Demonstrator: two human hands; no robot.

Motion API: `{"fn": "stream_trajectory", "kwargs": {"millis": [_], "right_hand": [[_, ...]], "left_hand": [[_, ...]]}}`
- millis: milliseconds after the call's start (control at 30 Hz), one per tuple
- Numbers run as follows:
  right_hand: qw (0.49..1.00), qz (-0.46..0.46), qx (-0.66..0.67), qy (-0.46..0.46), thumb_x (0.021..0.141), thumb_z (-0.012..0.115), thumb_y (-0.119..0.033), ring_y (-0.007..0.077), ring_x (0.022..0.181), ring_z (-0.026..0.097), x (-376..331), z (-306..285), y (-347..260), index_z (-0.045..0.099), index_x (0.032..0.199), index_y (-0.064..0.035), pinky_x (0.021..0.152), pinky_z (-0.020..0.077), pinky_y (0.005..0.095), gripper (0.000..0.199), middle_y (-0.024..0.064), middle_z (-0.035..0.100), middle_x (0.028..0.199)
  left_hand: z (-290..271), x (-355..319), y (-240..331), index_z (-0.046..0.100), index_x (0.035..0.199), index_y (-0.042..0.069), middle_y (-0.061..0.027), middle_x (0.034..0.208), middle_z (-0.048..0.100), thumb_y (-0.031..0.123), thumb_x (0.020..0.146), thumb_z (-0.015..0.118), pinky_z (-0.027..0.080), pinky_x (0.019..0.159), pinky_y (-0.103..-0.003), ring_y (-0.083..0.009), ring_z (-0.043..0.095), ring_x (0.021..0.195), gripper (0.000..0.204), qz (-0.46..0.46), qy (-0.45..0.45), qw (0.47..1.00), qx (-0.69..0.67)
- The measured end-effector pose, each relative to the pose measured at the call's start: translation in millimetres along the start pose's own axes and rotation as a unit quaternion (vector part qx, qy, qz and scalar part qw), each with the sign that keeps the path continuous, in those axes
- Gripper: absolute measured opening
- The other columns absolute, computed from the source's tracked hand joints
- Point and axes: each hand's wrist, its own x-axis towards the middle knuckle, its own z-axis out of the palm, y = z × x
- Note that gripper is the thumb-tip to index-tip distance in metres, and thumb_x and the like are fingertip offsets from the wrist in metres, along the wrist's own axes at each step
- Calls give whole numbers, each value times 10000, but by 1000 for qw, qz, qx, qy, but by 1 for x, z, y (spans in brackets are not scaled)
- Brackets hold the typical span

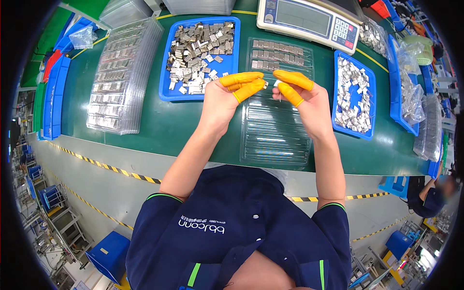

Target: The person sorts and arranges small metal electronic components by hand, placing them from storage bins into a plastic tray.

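My left hand [223, 99], with yellow finger cots on its fingers, pinches a small metal piece [265, 85]. Facing it, my right hand [311, 101], also in yellow finger cots, closes its thumb and fingers on a small white piece [277, 83]. The two pieces are close together but apart. Beneath my hands lies a clear plastic tray [275, 140] with narrow slots. Rows of metal pieces [278, 55] fill its far end. To the left, a blue bin [181, 97] holds many loose metal pieces; to the right, a smaller blue bin [361, 98] holds white ones.
A digital scale [302, 21] stands at the back of the green table [193, 130]. At the left rises a stack of filled clear trays [121, 77]. Bagged parts sit in a blue bin [396, 101] at the far right. Another person [430, 195] is at the right.
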Motion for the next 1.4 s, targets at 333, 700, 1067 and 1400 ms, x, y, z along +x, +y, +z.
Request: {"fn": "stream_trajectory", "kwargs": {"millis": [333,700,1067,1400], "right_hand": [[995,-51,-42,81,754,657,35,227,773,656,-7,5,9,590,943,73,675,531,275,204,152,642,875],[996,-26,21,77,705,704,32,155,807,631,-8,5,19,630,933,37,756,506,247,240,97,653,880],[995,31,28,-89,694,718,12,146,906,566,-9,-4,15,662,972,-2,824,455,260,284,65,613,957],[895,-299,-324,73,689,696,-28,163,853,587,-7,-3,14,697,923,-98,894,411,355,244,44,636,876]], "left_hand": [[10,-4,-11,620,997,-56,-126,965,649,-18,768,643,482,808,-230,-142,619,875,233,22,26,999,-13],[14,-12,-23,614,994,-53,-122,971,642,-38,765,640,481,810,-236,-151,618,874,232,48,39,994,-88],[-5,-8,-11,489,987,18,-100,886,649,-8,748,678,480,755,-238,-132,616,851,306,-10,-124,988,-90],[8,1,-14,576,958,-16,-62,861,647,72,805,650,465,755,-230,-107,598,831,192,70,-22,997,34]]}}
